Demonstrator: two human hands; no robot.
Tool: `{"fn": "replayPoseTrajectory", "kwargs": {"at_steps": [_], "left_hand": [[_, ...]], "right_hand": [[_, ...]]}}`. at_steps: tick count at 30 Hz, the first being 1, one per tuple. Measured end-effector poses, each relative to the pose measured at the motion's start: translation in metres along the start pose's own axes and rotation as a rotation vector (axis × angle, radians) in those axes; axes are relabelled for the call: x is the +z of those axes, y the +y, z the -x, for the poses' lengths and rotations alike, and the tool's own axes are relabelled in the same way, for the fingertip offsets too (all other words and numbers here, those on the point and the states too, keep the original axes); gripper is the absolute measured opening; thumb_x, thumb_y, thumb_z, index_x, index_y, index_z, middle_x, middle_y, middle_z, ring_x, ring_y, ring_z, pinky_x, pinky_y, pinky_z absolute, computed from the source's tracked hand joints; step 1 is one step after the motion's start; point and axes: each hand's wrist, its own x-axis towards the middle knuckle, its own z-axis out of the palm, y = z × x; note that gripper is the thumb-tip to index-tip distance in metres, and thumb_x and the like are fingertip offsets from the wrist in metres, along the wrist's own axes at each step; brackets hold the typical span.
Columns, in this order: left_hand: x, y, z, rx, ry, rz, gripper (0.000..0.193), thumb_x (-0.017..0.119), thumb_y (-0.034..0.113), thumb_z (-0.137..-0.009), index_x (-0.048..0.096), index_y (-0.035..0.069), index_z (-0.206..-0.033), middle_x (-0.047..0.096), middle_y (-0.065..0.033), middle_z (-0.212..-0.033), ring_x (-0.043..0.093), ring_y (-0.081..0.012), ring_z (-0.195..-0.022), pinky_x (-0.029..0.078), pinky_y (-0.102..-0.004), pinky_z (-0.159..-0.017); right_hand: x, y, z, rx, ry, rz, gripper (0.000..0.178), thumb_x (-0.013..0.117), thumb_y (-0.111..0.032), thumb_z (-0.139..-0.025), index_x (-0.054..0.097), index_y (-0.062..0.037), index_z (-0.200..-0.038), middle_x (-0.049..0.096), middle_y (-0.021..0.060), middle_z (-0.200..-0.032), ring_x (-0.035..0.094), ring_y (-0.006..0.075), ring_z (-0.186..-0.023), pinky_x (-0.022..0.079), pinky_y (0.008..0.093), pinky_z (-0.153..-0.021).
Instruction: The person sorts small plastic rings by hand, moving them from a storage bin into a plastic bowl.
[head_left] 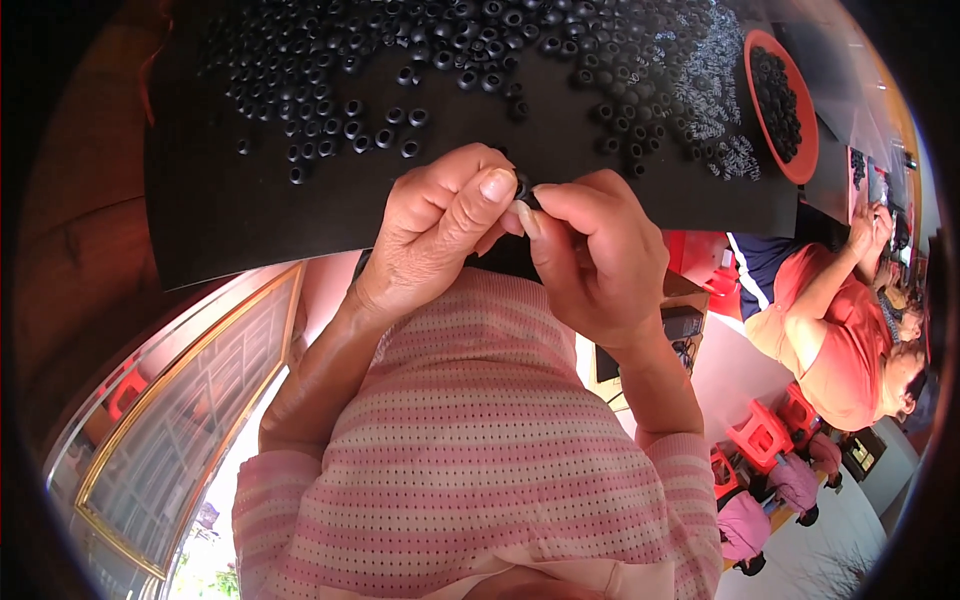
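Close to the table's near edge, my two hands meet fingertip to fingertip. My left hand [438,225] is closed, thumb and fingers pinching a small round hollow black plastic piece [522,187]. Thumb and forefinger of my right hand [608,260] close at the piece's right side; a dark bit shows between them, too small and covered to name. Beyond the hands, many similar black hollow pieces [355,110] lie loose on the black table top [240,215]. A heap of tiny metal coil springs [712,75] spreads to their right.
An orange-red bowl [808,150] of small black parts stands at the table's right end. Further right, a person in an orange top [835,335] sits with hands together. Red stools [760,435] and other people are at the lower right. A gold-framed glass panel [185,420] is at left.
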Motion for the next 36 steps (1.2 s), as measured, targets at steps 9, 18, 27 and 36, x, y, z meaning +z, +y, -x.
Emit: {"fn": "replayPoseTrajectory", "kwargs": {"at_steps": [9, 18, 27, 36], "left_hand": [[0.001, -0.001, 0.001, -0.045, 0.056, 0.024, 0.033, 0.049, 0.032, -0.100, 0.059, 0.004, -0.086, 0.058, 0.0005, -0.072, 0.044, -0.0045, -0.058, 0.038, -0.0193, -0.052], [0.003, 0.001, 0.000, -0.035, 0.078, 0.071, 0.034, 0.049, 0.033, -0.099, 0.060, 0.003, -0.087, 0.061, -0.0010, -0.075, 0.046, -0.0053, -0.059, 0.040, -0.0192, -0.052], [0.003, 0.000, 0.001, 0.001, 0.074, -0.015, 0.035, 0.048, 0.032, -0.100, 0.060, 0.003, -0.085, 0.056, 0.0006, -0.074, 0.046, -0.0044, -0.059, 0.039, -0.0189, -0.052], [0.006, 0.006, 0.001, -0.042, 0.077, -0.076, 0.035, 0.048, 0.032, -0.100, 0.059, 0.004, -0.082, 0.054, 0.0017, -0.070, 0.045, -0.0043, -0.059, 0.038, -0.0195, -0.053]], "right_hand": [[0.007, 0.012, 0.004, -0.252, 0.072, 0.143, 0.025, 0.070, 0.003, -0.077, 0.059, 0.0003, -0.099, 0.058, 0.0101, -0.072, 0.057, 0.0207, -0.056, 0.046, 0.0296, -0.047], [0.005, 0.008, 0.002, -0.065, 0.008, 0.022, 0.017, 0.066, 0.001, -0.084, 0.058, -0.0002, -0.098, 0.062, 0.0098, -0.076, 0.057, 0.0187, -0.059, 0.046, 0.0275, -0.050], [0.006, 0.005, 0.004, -0.122, 0.040, 0.063, 0.022, 0.067, 0.003, -0.081, 0.058, -0.0011, -0.101, 0.058, 0.0100, -0.073, 0.058, 0.0193, -0.056, 0.045, 0.0284, -0.047], [0.003, 0.009, 0.001, -0.195, 0.047, 0.119, 0.026, 0.068, 0.007, -0.075, 0.058, -0.0002, -0.098, 0.055, 0.0092, -0.069, 0.055, 0.0195, -0.052, 0.042, 0.0292, -0.043]]}}
